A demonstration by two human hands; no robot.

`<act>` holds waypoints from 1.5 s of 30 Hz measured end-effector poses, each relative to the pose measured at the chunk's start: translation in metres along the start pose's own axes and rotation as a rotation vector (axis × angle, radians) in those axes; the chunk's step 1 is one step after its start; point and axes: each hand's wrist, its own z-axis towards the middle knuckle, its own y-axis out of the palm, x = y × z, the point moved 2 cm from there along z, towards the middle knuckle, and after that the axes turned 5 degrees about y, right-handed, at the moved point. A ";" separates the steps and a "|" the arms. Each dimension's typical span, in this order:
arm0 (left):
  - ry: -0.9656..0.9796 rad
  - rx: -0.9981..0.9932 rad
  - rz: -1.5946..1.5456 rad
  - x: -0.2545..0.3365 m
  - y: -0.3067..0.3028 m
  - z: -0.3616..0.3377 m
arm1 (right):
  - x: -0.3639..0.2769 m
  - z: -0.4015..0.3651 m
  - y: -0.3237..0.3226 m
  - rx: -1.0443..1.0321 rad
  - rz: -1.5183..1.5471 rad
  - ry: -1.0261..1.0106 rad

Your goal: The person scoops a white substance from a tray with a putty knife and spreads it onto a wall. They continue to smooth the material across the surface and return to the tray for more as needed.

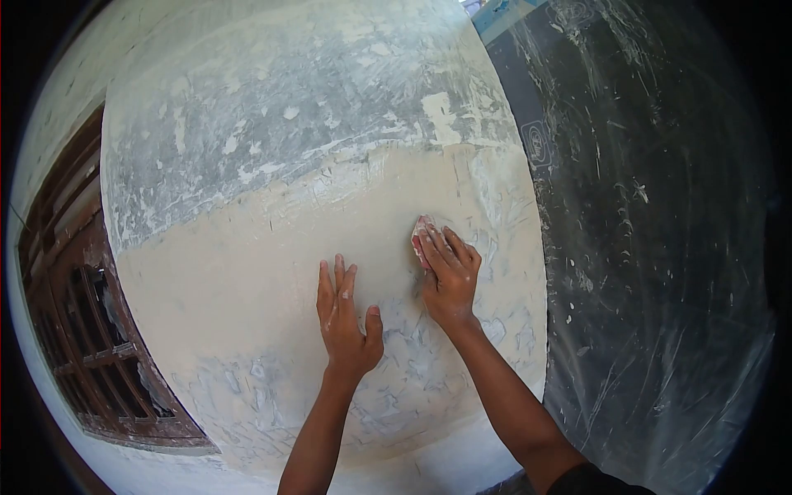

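Observation:
My right hand (451, 276) is closed around a small pinkish-red pad (421, 239) smeared with white, which is pressed against the wall (231, 289). White residue marks the fingers. To its left, my left hand (346, 326) is held with fingers stretched out and thumb apart, at or close to the wall surface, holding nothing. Around both hands the wall has a smooth beige coat. Above is a rough grey band with white patches, and below are streaky grey and whitish marks.
A brown wooden window frame with bars (107, 355) is at the left. Dark plastic sheeting (643, 247) with white splatters hangs along the right, beside the wall's edge. A blue strip (499, 16) shows at the top.

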 end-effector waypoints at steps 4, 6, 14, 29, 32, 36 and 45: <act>-0.016 -0.006 0.001 0.002 0.002 -0.004 | -0.019 -0.076 0.004 -0.199 0.035 -0.023; -0.022 0.005 -0.071 0.002 0.000 -0.006 | -0.036 -0.128 -0.013 -0.336 0.108 -0.032; -0.031 0.026 -0.065 0.002 -0.004 -0.008 | -0.007 -0.039 -0.039 -0.048 0.111 -0.061; -0.023 0.020 -0.055 0.007 0.002 -0.008 | -0.012 -0.190 -0.067 -0.448 0.169 -0.096; -0.033 0.007 -0.035 0.007 0.005 -0.011 | -0.002 -0.111 -0.063 -0.250 0.130 -0.062; -0.050 0.010 -0.052 0.010 0.010 -0.017 | 0.039 -0.018 -0.030 -0.034 0.061 -0.039; -0.112 -0.027 -0.105 0.028 0.009 -0.037 | 0.007 -0.184 -0.036 -0.378 0.213 0.120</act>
